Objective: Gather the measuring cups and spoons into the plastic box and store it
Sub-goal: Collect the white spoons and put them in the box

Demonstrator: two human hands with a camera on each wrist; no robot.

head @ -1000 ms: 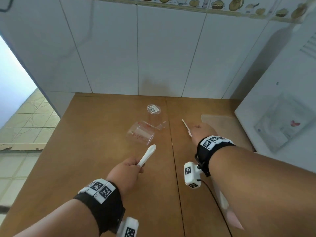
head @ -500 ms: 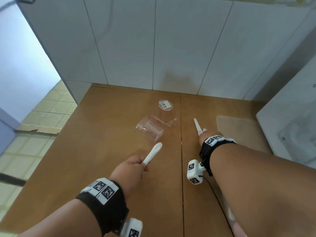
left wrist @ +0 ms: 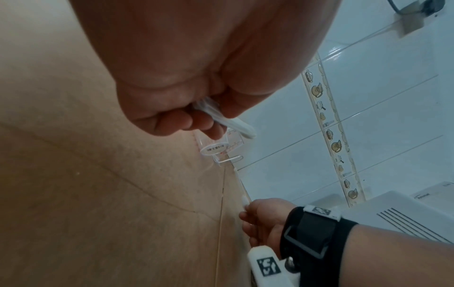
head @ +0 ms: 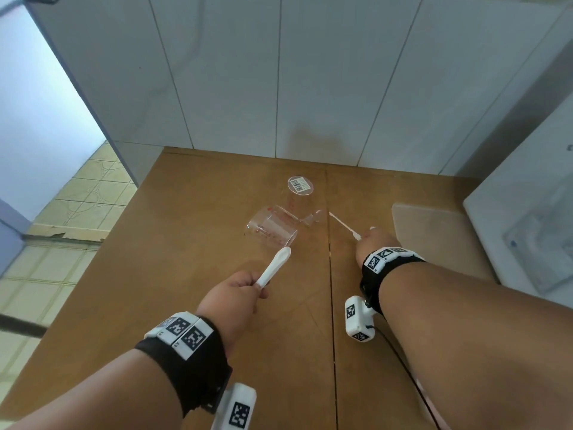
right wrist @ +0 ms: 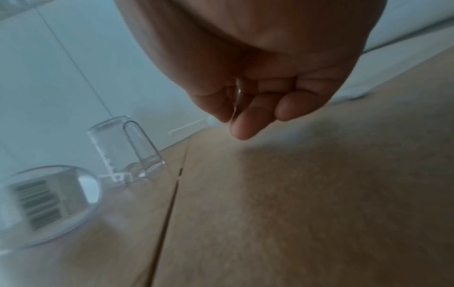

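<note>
My left hand point(head: 238, 293) grips the handle of a white measuring spoon point(head: 274, 267), its bowl pointing up and forward; the same spoon point(left wrist: 236, 124) shows between my curled fingers in the left wrist view. My right hand point(head: 373, 245) pinches a thin white spoon point(head: 342, 225) that points toward the cups. A clear measuring cup point(head: 271, 228) with red marks lies on its side on the wooden table point(head: 173, 274). Behind it a second clear cup point(head: 300, 193) stands upside down, a barcode label on its base. A translucent box lid point(head: 434, 234) lies flat at the right.
White tiled wall point(head: 279, 88) closes the table's far side. A white appliance point(head: 527, 218) stands at the right edge. The table's left edge drops to a tiled floor point(head: 62, 212). A seam runs down the tabletop between my hands.
The view has tilted down and shifted left. My right hand drew back a little toward me with the thin spoon. The left hand keeps its spoon in much the same place.
</note>
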